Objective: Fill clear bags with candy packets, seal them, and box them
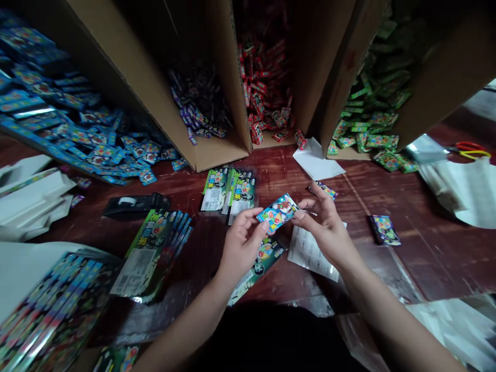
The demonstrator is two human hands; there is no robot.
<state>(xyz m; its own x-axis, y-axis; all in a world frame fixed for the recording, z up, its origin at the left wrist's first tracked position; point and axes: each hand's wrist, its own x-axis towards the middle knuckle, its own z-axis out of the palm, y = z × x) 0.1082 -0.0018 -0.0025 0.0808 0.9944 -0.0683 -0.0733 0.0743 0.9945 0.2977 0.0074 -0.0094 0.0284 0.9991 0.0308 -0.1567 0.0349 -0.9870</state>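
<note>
My left hand [246, 240] pinches the left end of a small blue candy packet [277, 213] printed with colourful pictures. At the packet's right end, my right hand [320, 222] grips the corner between thumb and finger, with the other fingers raised. Under the hands lies a green and black printed bag [258, 268], partly hidden by the left hand. A white printed sheet [310, 253] is below the right hand. Just behind the right fingers rests a dark purple packet [325, 189], and another dark packet [384, 230] lies farther right on the table.
Cardboard boxes at the back hold blue packets [104, 139], purple packets [197, 113], red packets [258, 103] and green packets [372, 129]. Printed bags [228, 191] lie before them. A black stapler-like tool [134, 204] and filled bags [155, 248] are left; scissors [473, 150] are far right.
</note>
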